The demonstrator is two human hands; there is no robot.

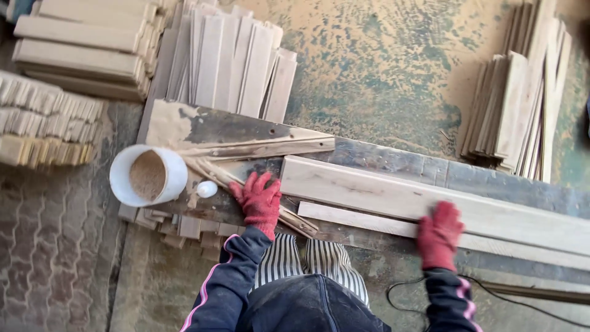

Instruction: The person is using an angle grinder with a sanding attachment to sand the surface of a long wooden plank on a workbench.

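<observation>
Both my hands wear red knit gloves. My left hand [260, 200] lies flat, fingers spread, on thin wood strips [215, 172] at the left end of a dark work surface [393, 161]. My right hand [439, 233] is blurred and rests on a narrow pale slat [356, 218] beside a wide pale board [381, 190] lying lengthwise on the surface. Whether the right hand grips the slat is unclear.
A white bucket [147, 175] holding sawdust stands at the surface's left end, a small white cap [207, 189] beside it. Stacks of cut boards [233, 58] lie behind, more at left [80, 46] and right [522, 104]. A black cable [491, 295] trails on the floor.
</observation>
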